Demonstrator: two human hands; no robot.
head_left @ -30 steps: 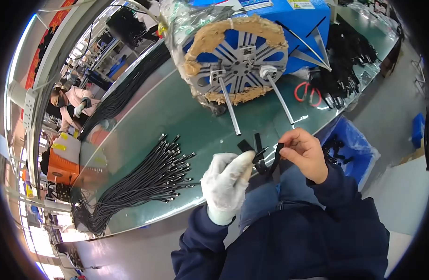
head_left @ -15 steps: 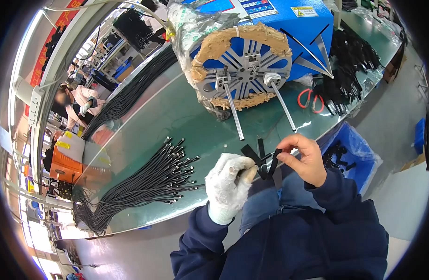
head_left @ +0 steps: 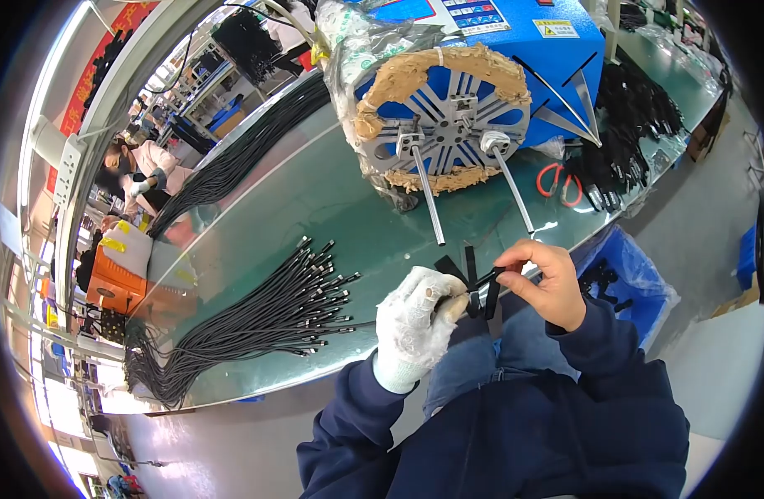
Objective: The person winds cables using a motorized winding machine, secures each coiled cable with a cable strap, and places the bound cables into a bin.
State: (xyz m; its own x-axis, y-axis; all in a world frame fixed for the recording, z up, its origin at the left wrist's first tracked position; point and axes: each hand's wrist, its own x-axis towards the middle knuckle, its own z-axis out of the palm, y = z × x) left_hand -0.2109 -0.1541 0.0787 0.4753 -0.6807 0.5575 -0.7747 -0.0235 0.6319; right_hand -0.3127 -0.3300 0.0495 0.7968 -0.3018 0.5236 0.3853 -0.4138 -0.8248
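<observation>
My left hand point(head_left: 415, 328), in a white glove, is closed with thumb and fingertips pinched together at the table's front edge. A black cable point(head_left: 363, 325) runs from the left into it, and its held end is mostly hidden. My bare right hand point(head_left: 550, 284) pinches a short flat black strap point(head_left: 492, 298) just right of the glove. More flat black strips point(head_left: 471, 256) stick up beside the left fingertips; which piece they belong to I cannot tell. A bundle of black cables point(head_left: 257, 320) with metal plug ends lies on the table to the left.
A blue machine point(head_left: 556, 71) with a spoked wheel point(head_left: 436, 137) and two projecting metal rods stands ahead. Red-handled scissors point(head_left: 571, 190) lie beside a black cable pile point(head_left: 627, 125). A plastic-lined blue bin point(head_left: 652, 291) is at right. A co-worker point(head_left: 153, 162) sits far left.
My right hand has shifted slightly down, bringing the strap against the piece at my left fingertips. The strap now hangs lower and more upright. The view has turned a little.
</observation>
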